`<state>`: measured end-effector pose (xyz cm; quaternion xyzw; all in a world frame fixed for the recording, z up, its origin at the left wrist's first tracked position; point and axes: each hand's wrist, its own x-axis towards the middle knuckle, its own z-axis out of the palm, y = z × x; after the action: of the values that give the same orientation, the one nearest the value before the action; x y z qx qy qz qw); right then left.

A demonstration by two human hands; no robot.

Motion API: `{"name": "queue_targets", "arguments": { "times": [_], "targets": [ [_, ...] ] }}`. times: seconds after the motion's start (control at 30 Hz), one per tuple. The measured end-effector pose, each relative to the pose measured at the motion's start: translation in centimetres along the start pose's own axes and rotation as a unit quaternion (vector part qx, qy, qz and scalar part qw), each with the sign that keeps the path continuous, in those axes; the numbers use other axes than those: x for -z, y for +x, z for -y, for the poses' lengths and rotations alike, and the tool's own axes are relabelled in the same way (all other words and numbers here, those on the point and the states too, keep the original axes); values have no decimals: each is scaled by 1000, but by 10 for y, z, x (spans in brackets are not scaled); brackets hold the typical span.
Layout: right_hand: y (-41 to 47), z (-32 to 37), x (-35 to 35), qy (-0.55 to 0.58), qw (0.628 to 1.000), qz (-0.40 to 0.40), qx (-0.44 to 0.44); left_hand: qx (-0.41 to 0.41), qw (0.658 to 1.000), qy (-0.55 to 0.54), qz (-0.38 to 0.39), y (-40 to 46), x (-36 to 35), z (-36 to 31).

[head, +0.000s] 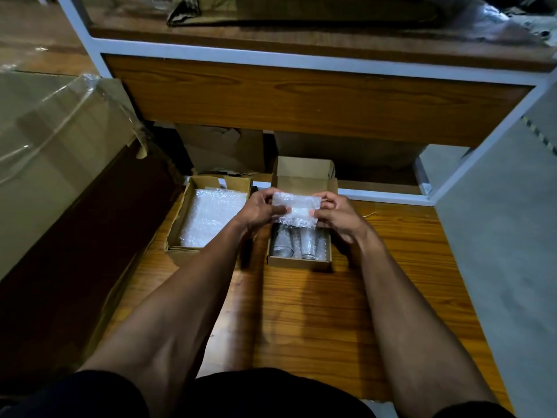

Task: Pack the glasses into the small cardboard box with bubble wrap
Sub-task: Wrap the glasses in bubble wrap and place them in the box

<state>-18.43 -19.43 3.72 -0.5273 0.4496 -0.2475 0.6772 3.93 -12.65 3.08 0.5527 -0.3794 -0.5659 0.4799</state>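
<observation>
On the wooden surface [376, 282], the small cardboard box [299, 262] already holds glasses [297, 242] lying flat. Just above it, left hand [261, 212] and right hand [336, 214] pinch a bubble wrap piece [297, 210] between them; the covering step seems underway, so lowering it onto the glasses likely comes next.

Both hands — left hand [261, 210] and right hand [337, 215] — are pinching a bubble wrap piece [297, 210] above the small cardboard box [299, 262], where glasses [297, 240] are lying.
</observation>
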Motion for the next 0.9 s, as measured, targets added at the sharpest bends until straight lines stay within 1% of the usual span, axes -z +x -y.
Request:
{"name": "queue_targets", "arguments": {
  "times": [0.23,0.37,0.53,0.6,0.67,0.8,0.9],
  "targets": [
    [0,0,1,-9,1000,-18,25,-27,999,32,25,3,2,1],
    [-2,1,2,-2,1000,-2,29,-18,999,39,29,2,2,1],
    [-8,6,2,31,999,-1,24,-31,998,51,32,5,2,2],
    [-9,7,3,34,999,0,27,-17,999,36,28,7,3,3],
    [-9,7,5,28,999,5,39,12,1000,11,19,8,2,3],
    [-5,1,7,-8,998,-9,54,41,999,6,1,8,-1,-1],
    [1,-1,8,-64,996,-32,51,40,997,60,-21,8,-2,-2]
  ]
}}
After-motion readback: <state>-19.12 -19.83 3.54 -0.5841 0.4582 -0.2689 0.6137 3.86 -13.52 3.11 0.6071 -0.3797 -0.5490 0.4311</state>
